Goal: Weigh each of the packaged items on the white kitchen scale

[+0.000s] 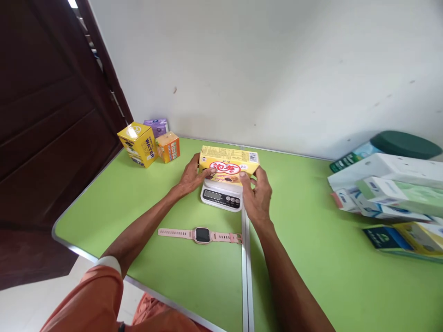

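A yellow snack box [230, 159] with red lettering is gripped at both ends by my hands, above the platform of a white digital kitchen scale [221, 197]. Whether its underside rests on the platform I cannot tell. My left hand [192, 176] closes on the box's left end, thumb on the front face. On the opposite end is my right hand [256, 193], its thumb likewise on the front. The scale's display and buttons show below the box; most of its platform is hidden. Nearer to me a pink smartwatch [202, 235] lies flat, strap stretched out, its screen dark.
At the back left of the green table [104, 207] stand a yellow box [138, 145], an orange box [168, 147] and a purple box [157, 125]. Several cartons [391, 193] are heaped at the right, beside a dark green lid [404, 144]. A wall closes off the back.
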The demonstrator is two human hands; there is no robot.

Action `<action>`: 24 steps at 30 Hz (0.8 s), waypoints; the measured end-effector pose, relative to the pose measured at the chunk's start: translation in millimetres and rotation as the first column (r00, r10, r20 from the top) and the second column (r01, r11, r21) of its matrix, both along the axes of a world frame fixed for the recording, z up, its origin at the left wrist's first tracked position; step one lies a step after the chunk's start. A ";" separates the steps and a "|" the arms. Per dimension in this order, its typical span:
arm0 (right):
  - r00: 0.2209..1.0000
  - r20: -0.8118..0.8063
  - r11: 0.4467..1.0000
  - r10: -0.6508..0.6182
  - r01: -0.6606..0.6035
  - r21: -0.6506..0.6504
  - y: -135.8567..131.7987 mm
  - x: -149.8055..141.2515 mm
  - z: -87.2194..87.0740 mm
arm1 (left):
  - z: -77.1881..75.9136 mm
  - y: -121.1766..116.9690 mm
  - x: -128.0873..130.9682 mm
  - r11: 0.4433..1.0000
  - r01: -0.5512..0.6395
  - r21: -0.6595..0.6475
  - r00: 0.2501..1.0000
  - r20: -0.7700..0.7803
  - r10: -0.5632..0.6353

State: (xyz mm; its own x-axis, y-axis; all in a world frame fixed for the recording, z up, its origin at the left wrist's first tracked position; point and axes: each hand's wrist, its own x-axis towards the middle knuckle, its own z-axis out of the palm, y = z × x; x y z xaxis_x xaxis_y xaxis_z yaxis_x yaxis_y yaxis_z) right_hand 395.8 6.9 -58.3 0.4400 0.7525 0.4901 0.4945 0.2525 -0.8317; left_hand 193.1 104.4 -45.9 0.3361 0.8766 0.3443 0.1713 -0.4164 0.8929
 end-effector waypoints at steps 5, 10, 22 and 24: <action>0.990 0.093 0.991 0.104 -0.111 0.069 -10.6 -29.3 35.5 | 27.0 -27.6 -50.9 0.997 -0.075 0.011 0.997 0.023 0.074; 0.916 -0.002 0.916 0.401 -0.401 0.019 -9.0 -99.2 50.7 | 45.1 -70.5 -136.4 0.944 -0.329 -0.027 0.944 0.004 0.329; 0.672 -0.121 0.644 0.730 -0.737 -0.207 3.5 -249.2 -17.8 | 11.3 -121.5 -274.0 0.613 -0.778 -0.136 0.626 -0.255 0.737; 0.661 -0.122 0.619 0.740 -0.741 -0.260 4.3 -257.3 -19.9 | 7.4 -110.8 -287.2 0.550 -0.830 -0.094 0.545 -0.347 0.763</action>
State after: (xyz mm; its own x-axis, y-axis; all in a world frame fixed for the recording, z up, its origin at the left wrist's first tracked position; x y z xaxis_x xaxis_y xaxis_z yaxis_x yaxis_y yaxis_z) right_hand 138.4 11.2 -78.2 -0.3239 0.9201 0.2202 0.2367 0.3041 -0.9228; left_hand -94.1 -6.3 -38.5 -0.5034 0.8554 0.1222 0.5454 0.2048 0.8128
